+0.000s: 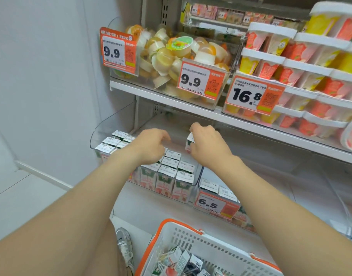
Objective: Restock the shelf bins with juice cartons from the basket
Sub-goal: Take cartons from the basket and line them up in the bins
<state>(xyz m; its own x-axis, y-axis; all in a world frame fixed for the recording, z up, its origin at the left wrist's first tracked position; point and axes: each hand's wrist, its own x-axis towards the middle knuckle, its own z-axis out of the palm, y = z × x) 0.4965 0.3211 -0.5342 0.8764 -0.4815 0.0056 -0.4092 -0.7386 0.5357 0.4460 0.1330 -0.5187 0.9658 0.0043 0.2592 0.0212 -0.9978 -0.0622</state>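
A shop: price tags (195, 80) on stocked shelves (191, 105).

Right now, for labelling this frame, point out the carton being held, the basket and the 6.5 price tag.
held carton (189, 144): head view, its exposed side face.
basket (191, 239): head view, white slotted far wall.
6.5 price tag (210, 203): head view, white panel at the printed number.

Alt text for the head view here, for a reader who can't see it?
The right hand holds a juice carton above a clear shelf bin lined with cartons, while the left hand hovers loosely curled over the rows. Below, a white basket with orange rim holds more cartons; jelly cups fill the shelf above.
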